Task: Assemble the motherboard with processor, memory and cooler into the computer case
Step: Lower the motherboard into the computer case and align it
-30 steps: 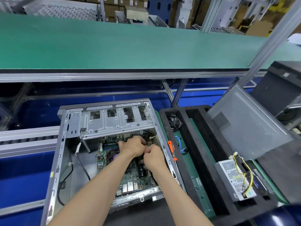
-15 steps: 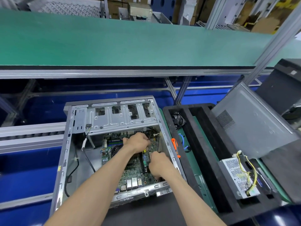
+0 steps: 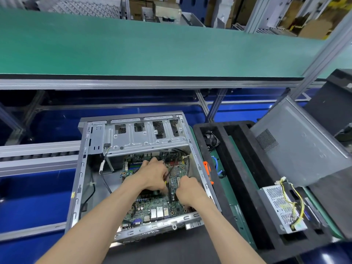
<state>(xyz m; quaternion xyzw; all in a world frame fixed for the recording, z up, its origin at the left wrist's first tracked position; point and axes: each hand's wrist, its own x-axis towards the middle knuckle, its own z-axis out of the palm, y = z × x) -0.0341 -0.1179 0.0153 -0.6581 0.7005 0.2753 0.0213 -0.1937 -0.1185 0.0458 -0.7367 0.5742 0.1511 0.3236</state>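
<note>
An open grey computer case lies on its side in front of me, its drive cage at the far end. The green motherboard sits flat on the case floor. Both my hands are inside, over the board's middle. My left hand has its fingers curled around thin dark cables that run up toward the far right corner. My right hand is just to the right, knuckles up, fingers curled down onto the board. What they hold is hidden.
A black foam tray stands right of the case with a small fan, an orange-handled tool and a blue cable beside it. A grey side panel and a power supply lie further right. A green belt runs behind.
My hands have moved apart: the right hand slid toward me along the board's right side. The left hand stays at the middle with the cables.
</note>
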